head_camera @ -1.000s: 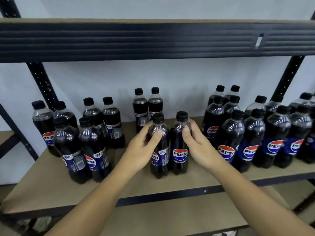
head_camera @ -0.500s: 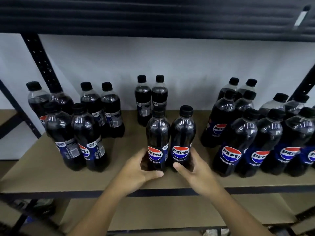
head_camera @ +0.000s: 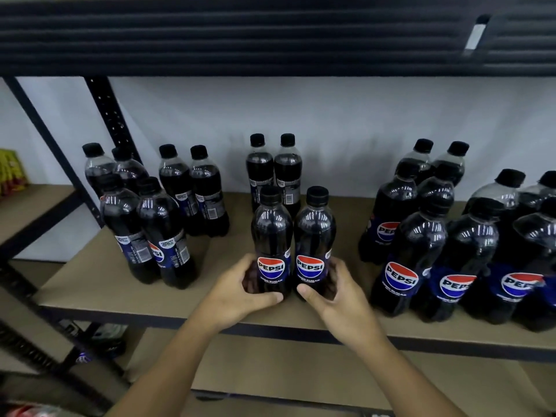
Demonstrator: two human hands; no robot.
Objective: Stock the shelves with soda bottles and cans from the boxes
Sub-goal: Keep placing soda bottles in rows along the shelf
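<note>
Two are held right now: the left bottle (head_camera: 272,236) and the right bottle (head_camera: 314,233). They stand up straight, side by side and touching, near the front edge of the shelf (head_camera: 90,284), about in the middle. Both have black caps and dark soda inside. Their red, white and blue Pepsi labels face the camera.

The left hand (head_camera: 234,296) holds the left bottle low down. Its fingers (head_camera: 240,266) are curled round the bottom part, and the thumb lies across the front, under the label. The right hand (head_camera: 343,302) holds the right bottle the same way, with fingers clamped round the bottom and thumb in front.

Just behind them stands a back pair (head_camera: 273,173) of the same bottles, near the wall (head_camera: 346,121). Off to the left is a left group (head_camera: 162,233) of six bottles, with their labels turned sideways. On the right is a right group (head_camera: 421,245), a big bunch packed close together, labels to the front.

A dark top shelf (head_camera: 240,34) runs above it all. A black post (head_camera: 109,115) with holes goes up at the back left. A lower shelf (head_camera: 270,368) shows below the arms. Far left, something yellow and red (head_camera: 10,173) sits on another shelf, too blurry to tell.
</note>
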